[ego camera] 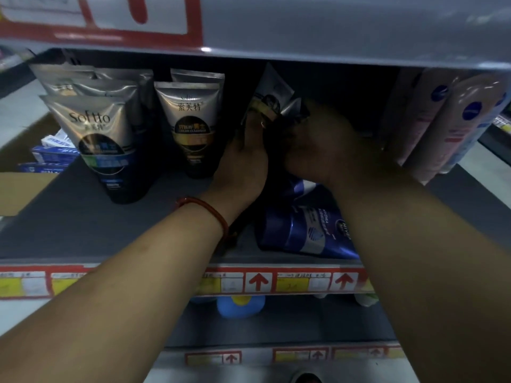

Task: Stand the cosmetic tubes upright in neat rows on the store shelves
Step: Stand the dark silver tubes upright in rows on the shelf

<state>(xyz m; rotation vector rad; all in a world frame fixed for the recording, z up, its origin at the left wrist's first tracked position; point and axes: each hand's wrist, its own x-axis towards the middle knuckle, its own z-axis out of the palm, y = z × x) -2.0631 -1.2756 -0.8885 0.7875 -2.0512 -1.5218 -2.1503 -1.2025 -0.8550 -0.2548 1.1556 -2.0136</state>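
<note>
Both my hands reach deep into the middle shelf. My left hand and my right hand together grip dark silver-topped tubes at the back of the shelf; the tubes' lower parts are hidden behind my fingers. To the left, a row of silver and black Softto tubes stands upright, and a second row stands beside it. A blue Nivea tube lies flat on the shelf under my right wrist.
Pale pink and white tubes stand at the right end of the shelf. The upper shelf's edge hangs low overhead. Price labels with red arrows line the shelf front. Blue boxes sit at far left. A blue bottle stands on the shelf below.
</note>
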